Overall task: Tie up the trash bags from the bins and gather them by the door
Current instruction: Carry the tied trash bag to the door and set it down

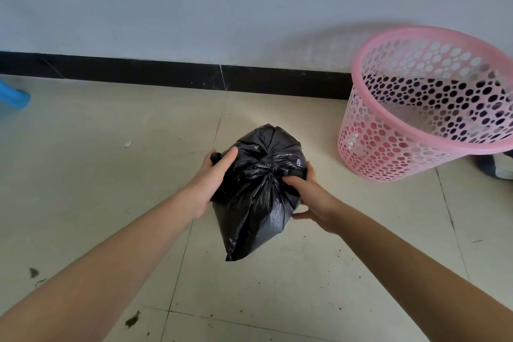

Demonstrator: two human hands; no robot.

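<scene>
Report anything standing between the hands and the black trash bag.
Nothing visible does. The left hand and right hand both hold the black trash bag directly, either side of its knot. The pink bin stands apart on the right. Its destination is out of view, so that path cannot be judged.
</scene>
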